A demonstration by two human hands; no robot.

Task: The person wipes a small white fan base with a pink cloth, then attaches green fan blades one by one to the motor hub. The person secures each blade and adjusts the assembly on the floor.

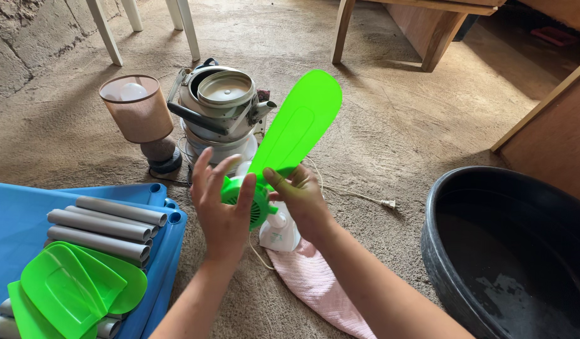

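Both hands grip fan: left hand (222,210) wraps hub (249,199), right hand (300,198) pinches blade (297,122) root | spare blades (73,285) on blue tray (13,216) | risk: twisting could snap blade root

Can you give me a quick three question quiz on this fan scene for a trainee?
1. True or false: both hands hold the green fan hub.
2. Which lies on the blue sheet at the left? A) grey tubes and green blades B) a kettle C) a pink cloth
3. What stands between the wall and the stacked metal pots?

Key:
1. True: the left hand and the right hand grip it, one green blade attached.
2. A
3. A small lamp with a brown shade.
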